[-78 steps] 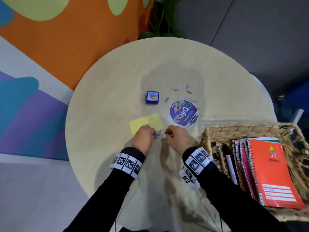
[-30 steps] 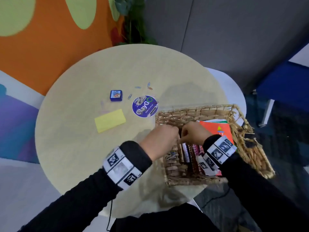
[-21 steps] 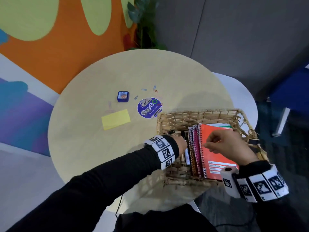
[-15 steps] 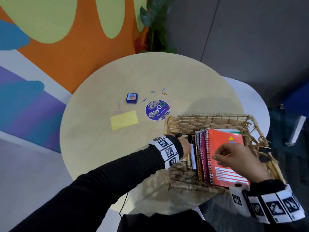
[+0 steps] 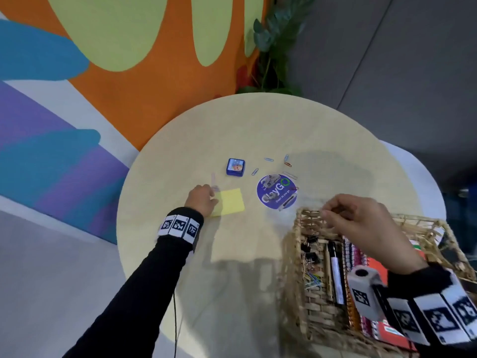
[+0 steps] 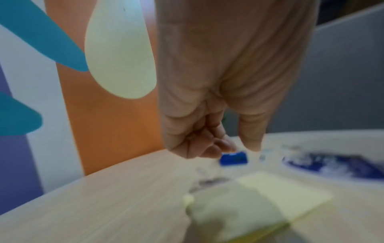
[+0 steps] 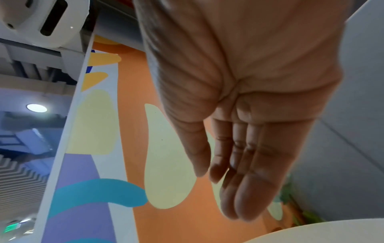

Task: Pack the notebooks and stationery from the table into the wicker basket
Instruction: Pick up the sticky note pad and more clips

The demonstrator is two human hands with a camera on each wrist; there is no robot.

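Note:
My left hand [image 5: 212, 200] hovers over the left end of the yellow sticky-note pad [image 5: 231, 204] on the round table; in the left wrist view my left hand [image 6: 239, 148] has loosely curled fingers, the thumb apart, and holds nothing above the pad [image 6: 276, 194]. The wicker basket [image 5: 296, 254] stands at the table's right edge with spiral notebooks [image 5: 378, 266], a marker [image 5: 335, 270], binder clips [image 5: 311, 245] and coloured paper clips [image 5: 312, 280] inside. My right hand [image 5: 327, 215] hangs over the basket's far left corner; seen from the wrist, my right hand [image 7: 220, 189] is empty with straight fingers.
A small blue box [image 5: 235, 167], a round purple sticker [image 5: 277, 192] and loose paper clips [image 5: 268, 159] lie on the table [image 5: 335, 140] beyond the pad. Pale pink clips [image 5: 214, 180] lie just past my left hand. A potted plant [image 5: 273, 55] stands behind the table.
My left hand has left the basket and swung left to the yellow pad. My right hand has come off the orange notebook and moved to the basket's far left corner.

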